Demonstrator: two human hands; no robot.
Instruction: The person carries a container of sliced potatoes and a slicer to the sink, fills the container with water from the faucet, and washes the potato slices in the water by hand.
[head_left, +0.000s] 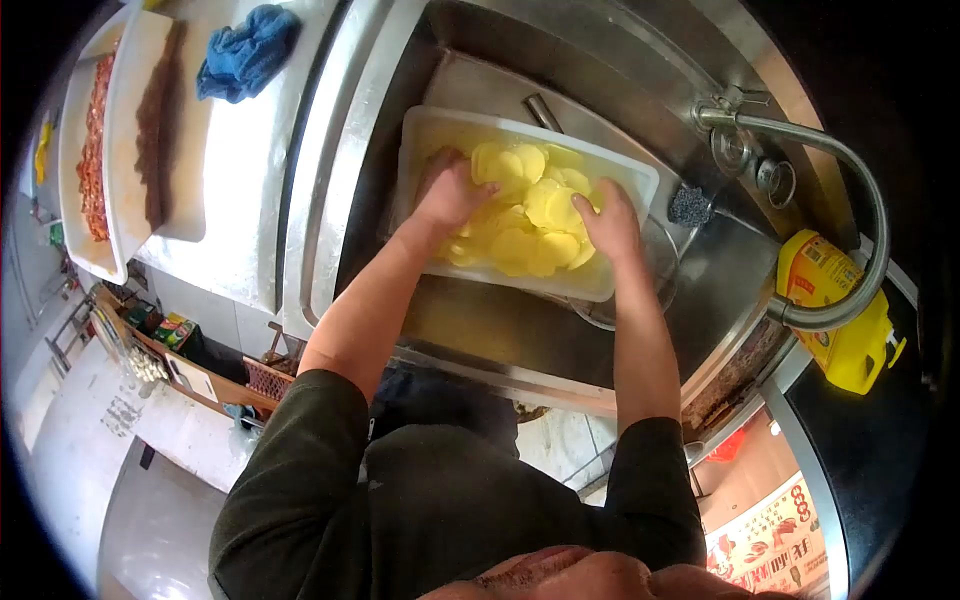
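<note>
A white plastic tub [619, 165] stands tilted in the steel sink, holding many thin yellow potato slices [545, 205] in what looks like cloudy water. My left hand [452, 188] reaches into its left side, with the thumb over the slices and the fingers curled down among them, tips hidden. On the right side, my right hand [612, 218] closes around slices at the heap's edge, its thumb pointing inward. Both hands hold the heap from opposite sides.
A curved tap [865, 190] arches at the sink's right, near a dark scrubber [690, 206] and a yellow jug [830, 310]. On the left counter lie a blue cloth [247, 53] and a white tray [122, 215] with reddish meat. A metal tube [543, 112] lies behind the tub.
</note>
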